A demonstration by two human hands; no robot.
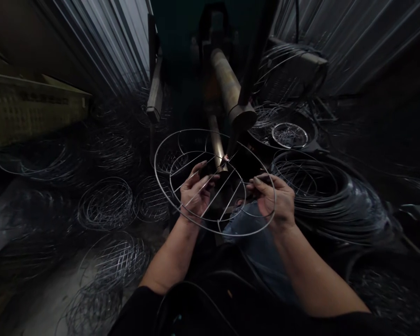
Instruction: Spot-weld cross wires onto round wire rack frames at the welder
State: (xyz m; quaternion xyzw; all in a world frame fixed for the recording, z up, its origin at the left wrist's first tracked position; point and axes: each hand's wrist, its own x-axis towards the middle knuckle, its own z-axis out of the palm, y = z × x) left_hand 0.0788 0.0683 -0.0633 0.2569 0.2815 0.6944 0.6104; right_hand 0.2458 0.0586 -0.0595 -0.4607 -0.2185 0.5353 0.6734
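Observation:
A round wire rack (217, 189), made of an outer ring, a smaller inner ring and several straight bars, is held tilted in front of me. My left hand (197, 192) grips its left side, fingers closed on the inner wires. On the other side, my right hand (276, 198) pinches the wire near the inner ring. The rack's far part lies at the tip of a lower metal rod (216, 140), where a small orange-pink glow (225, 159) shows. Above it, a thick metal cylinder (227, 79) of a spot-welding machine reaches toward me. The exact wire contact is too dark to tell.
Finished-looking wire racks (107, 204) lie in piles on the floor at left. At right sit a large stack of wire rings (350, 205) and a round metal bowl (290, 135) with small pieces inside. A yellow crate (35, 109) stands far left.

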